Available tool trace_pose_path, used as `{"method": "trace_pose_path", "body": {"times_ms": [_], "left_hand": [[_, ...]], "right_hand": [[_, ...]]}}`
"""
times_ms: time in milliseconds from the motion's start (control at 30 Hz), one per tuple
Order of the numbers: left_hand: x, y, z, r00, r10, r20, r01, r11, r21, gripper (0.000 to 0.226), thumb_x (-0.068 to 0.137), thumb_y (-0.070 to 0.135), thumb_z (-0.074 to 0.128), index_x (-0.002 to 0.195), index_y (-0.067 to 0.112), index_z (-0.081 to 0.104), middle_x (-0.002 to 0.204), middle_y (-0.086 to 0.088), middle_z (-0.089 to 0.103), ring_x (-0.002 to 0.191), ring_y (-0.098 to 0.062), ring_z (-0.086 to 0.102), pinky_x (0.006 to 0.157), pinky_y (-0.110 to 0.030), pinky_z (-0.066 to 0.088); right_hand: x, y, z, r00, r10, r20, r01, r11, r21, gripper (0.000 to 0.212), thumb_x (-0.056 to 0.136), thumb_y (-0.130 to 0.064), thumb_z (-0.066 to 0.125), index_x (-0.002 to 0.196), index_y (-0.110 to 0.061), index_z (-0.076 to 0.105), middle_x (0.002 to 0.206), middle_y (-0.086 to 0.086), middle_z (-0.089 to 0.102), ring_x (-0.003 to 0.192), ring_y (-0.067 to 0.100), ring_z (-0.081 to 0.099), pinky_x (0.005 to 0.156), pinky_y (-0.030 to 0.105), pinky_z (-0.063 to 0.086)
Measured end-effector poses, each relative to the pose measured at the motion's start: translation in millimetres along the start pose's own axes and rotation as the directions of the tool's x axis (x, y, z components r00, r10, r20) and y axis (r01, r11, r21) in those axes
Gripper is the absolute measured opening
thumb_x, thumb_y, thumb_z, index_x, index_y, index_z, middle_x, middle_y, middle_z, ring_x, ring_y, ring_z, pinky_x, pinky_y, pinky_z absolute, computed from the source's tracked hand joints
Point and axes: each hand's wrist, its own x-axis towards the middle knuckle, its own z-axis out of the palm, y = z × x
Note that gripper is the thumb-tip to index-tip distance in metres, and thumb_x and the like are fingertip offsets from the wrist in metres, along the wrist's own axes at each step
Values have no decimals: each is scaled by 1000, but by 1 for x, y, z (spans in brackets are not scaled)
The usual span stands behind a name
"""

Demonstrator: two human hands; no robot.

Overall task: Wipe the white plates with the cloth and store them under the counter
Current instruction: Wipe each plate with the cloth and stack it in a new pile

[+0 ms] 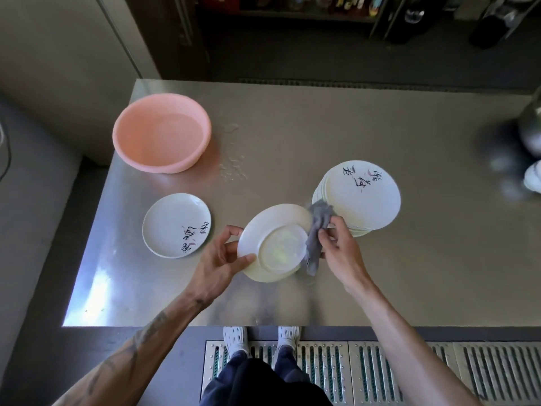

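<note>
My left hand (223, 257) grips the left rim of a white plate (273, 243) held above the steel counter (292, 127), its underside turned up toward me. A grey cloth (317, 230) is pinched in my right hand (339, 244) and lies against the plate's right edge. Just right of it stands a stack of several white plates (361, 197) with black lettering on the top one. One more white plate (176, 225) with the same lettering lies face up on the counter to the left.
A pink plastic basin (162, 133) stands at the back left, with water drops (232, 168) on the steel beside it. Dark metal vessels (524, 136) sit blurred at the right edge. Below the counter's front edge are my feet on a floor grate (380, 373).
</note>
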Motion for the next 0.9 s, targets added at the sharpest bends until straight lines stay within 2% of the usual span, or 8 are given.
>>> {"method": "trace_pose_path", "body": {"times_ms": [67,167,300,400,533,600,733,900], "left_hand": [[8,9,5,996,71,53,-74,995,60,29,92,-8,67,114,2,50,101,-23,74,89,-22,69,78,-31,55],[28,23,18,970,230,72,-240,948,208,22,92,5,68,103,18,54,98,-12,70,89,-16,66,81,-31,50],[60,46,48,907,398,135,-419,830,367,22,98,12,63,99,31,52,97,5,63,94,-26,62,87,-41,51],[86,61,77,849,491,195,-523,728,443,29,103,8,57,104,37,52,105,10,68,93,-25,63,85,-37,52],[125,56,112,805,532,261,-586,647,487,20,104,6,54,121,16,60,124,16,66,110,0,61,92,-18,44],[141,47,124,792,536,292,-603,613,511,25,102,0,52,124,10,59,131,13,62,121,1,56,101,-20,42],[159,37,138,745,560,362,-660,542,521,40,98,-9,47,112,28,50,139,-2,61,142,-13,43,113,-20,33],[172,24,140,784,456,422,-621,556,553,38,89,-15,42,110,16,51,141,1,56,151,-13,29,118,-15,22]], "right_hand": [[-2,-12,-15,999,38,20,-40,990,133,18,108,-13,49,113,-28,57,102,9,75,98,30,73,91,61,57],[-6,-40,-40,999,-39,-16,42,974,224,16,110,-8,43,117,-18,54,95,13,76,95,28,74,88,47,61],[-5,-68,-77,980,-149,-132,181,941,285,21,109,0,38,112,-15,52,81,3,77,86,20,75,87,37,60],[-1,-75,-104,962,-172,-213,239,907,347,15,109,0,39,110,-12,48,89,-6,78,92,13,74,84,31,60],[7,-64,-131,956,-117,-268,211,910,356,10,110,-3,40,114,-10,46,86,-15,78,78,4,74,70,19,57],[16,-48,-140,959,-61,-275,158,925,345,9,109,-5,43,115,-10,47,83,-12,78,74,8,74,70,27,60],[39,-16,-149,943,-10,-333,94,967,238,21,97,-17,56,102,-36,62,104,2,77,98,27,72,95,67,53],[50,-7,-153,937,1,-348,66,981,181,21,90,-24,55,94,-43,62,101,3,77,99,34,71,95,64,53]]}}
